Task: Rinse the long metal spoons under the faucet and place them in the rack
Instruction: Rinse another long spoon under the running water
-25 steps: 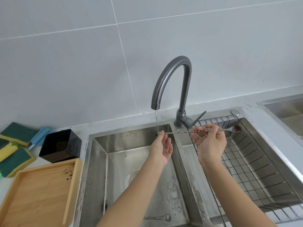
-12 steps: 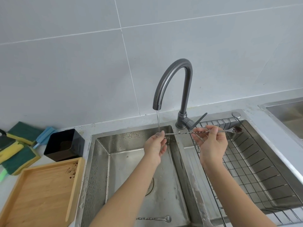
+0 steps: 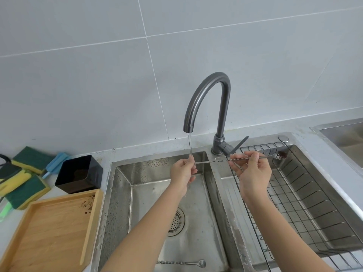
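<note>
A: Looking from the head view: left hand closed in a pinch on the handle end of the long spoon, directly under the thin water stream from the faucet.

B: Right hand?

A: Right hand with fingertips pinched around the twisted middle of the shaft, other fingers loosely curled. Spoon held nearly level, crossing above the divider between the left basin and the right basin. Bowl end with dark residue, hanging over the back of the wire rack, not touching it as far as visible.

B: Edges, free room?

A: Faucet lever just behind the shaft, very near. Rack bare below the bowl end, open toward the right. Second spoon lying flat on the floor of the left basin near the front edge, well apart from the drain.

B: Surface and room?

A: Wet steel basins, grey counter, pale tiled wall behind. On the left counter: wooden tray with dark crumbs in one corner, black container just behind it, green-and-yellow sponges by the wall. Another steel sink edge at far right.
</note>
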